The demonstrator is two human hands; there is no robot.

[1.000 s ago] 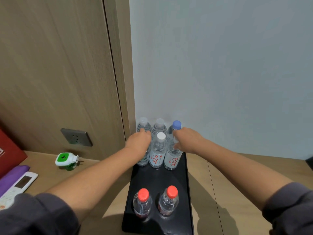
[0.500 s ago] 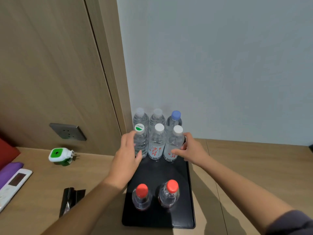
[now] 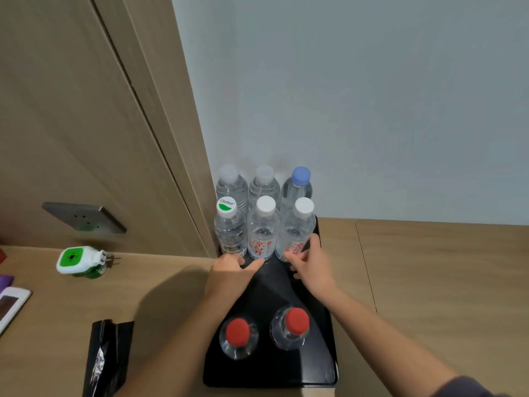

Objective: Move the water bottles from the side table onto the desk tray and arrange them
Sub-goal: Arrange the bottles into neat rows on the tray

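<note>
A black tray lies on the wooden desk against the wall. At its far end stand two rows of three clear water bottles; the front row has a green-and-white-capped bottle, a white-capped bottle and another white-capped bottle. A blue-capped bottle stands back right. Two red-capped bottles stand near me. My left hand hovers at the front row's base, thumb pointing at the middle bottle. My right hand cups the base of the right front bottle between thumb and fingers.
A green-and-white plug-in device lies on the desk at left, below a grey wall socket. A crumpled black bag sits left of the tray. A white handset shows at the left edge. Wood panelling stands behind left.
Both hands have slid down from the bottles' sides to their bases and drawn back toward me. The front row now stands in an even line.
</note>
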